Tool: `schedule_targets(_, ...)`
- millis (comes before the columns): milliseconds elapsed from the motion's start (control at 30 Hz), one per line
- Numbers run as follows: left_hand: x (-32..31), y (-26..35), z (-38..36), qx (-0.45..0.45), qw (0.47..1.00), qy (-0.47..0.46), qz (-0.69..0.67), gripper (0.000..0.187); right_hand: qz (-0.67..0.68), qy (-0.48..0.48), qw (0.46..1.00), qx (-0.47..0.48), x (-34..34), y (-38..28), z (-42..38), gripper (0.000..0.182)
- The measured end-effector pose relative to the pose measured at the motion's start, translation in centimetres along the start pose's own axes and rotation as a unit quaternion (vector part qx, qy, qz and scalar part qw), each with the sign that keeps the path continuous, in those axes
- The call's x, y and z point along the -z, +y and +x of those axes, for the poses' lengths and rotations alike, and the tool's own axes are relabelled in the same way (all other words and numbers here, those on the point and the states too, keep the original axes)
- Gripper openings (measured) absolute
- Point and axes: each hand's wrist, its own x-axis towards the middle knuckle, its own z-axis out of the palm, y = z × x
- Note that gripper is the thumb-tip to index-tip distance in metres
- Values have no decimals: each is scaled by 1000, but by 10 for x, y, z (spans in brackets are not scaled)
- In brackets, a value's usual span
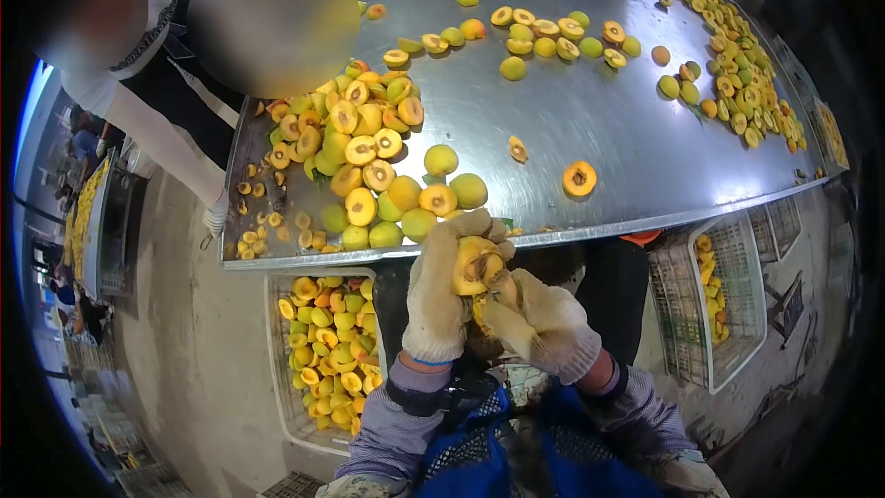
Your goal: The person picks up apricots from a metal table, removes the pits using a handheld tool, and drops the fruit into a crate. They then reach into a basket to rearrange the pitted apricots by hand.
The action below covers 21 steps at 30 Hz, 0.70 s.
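- Both hands are gloved in light fabric and are held close together just below the near edge of the bench.
- A halved yellow fruit is gripped by the left hand, whose fingers are wrapped around it from the left; the cut face with the pit cavity is turned upward.
- The right hand is closed against the lower right side of the same fruit, with its thumb laid across toward the left hand. Whether a tool is held in it cannot be told.
- The fruit is located in the air between the two hands, just in front of the bench edge and not resting on it.
- A large heap of fruit, whole and halved, is lying on the left part of the bench, directly above the hands in the view.
- A single halved fruit is lying apart, cut face up, near the middle of the near edge.
- A looser group of fruit is spread over the far middle of the bench, and a long row of halves is lined along the right edge.
- A white crate filled with fruit is placed on the floor under the left end of the bench.
- A second crate, partly filled, is placed on the floor at the right.
- Another person in a white sleeve is standing at the far left corner of the bench.
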Motion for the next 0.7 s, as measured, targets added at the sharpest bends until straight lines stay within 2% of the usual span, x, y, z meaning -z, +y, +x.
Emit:
schedule_targets(33, -1, -1, -3, -17, 1000, -2, 23, 42, 1, 0, 1000, -2, 0, 0, -2, 32)
schedule_targets(100, -6, 0, -7, -33, 998, -5, 47, 42, -65, 10, 993, 99, 1, -3, -4, 32)
schedule_targets(133, -9, 1, -9, -38, 997, -1, 64, 42, -64, 12, 993, 97, -3, 2, -3, 32)
schedule_targets(233, -13, -1, -12, -69, 992, -9, 102, 40, -35, 16, 998, 48, -15, 15, -4, 31)
schedule_targets(300, -14, -3, -13, -97, 987, -23, 123, 37, 53, 0, 990, 131, -11, 12, -6, 28)
schedule_targets(333, -13, -5, -13, -160, 965, -32, 206, 37, 52, 2, 990, 132, -7, 9, -7, 28)
schedule_targets(367, -14, -5, -12, -221, 932, -39, 286, 37, 139, -68, 987, 48, -3, 5, -8, 26)
schedule_targets(400, -15, 0, -11, -224, 931, -42, 285, 37, 222, -135, 965, -34, 2, 1, -8, 23)
schedule_targets(467, -17, 16, -10, -221, 879, -90, 412, 36, 245, -157, 955, -53, 7, -4, -8, 21)
schedule_targets(500, -20, 17, -8, -110, 947, -68, 296, 34, 268, -183, 943, -74, 9, -5, -7, 19)
schedule_targets(533, -21, 19, -8, -121, 945, -70, 295, 34, 262, -182, 946, -65, 11, -4, -6, 19)
schedule_targets(600, -19, 21, -11, -124, 895, -50, 426, 34, 290, -231, 923, -102, 9, 3, -5, 19)
schedule_targets(633, -18, 24, -9, -136, 893, -50, 426, 34, 270, -191, 942, -54, 6, 2, -6, 19)
schedule_targets(700, -15, 27, -6, -130, 888, -89, 433, 30, 255, -196, 946, -29, 1, 10, -7, 19)
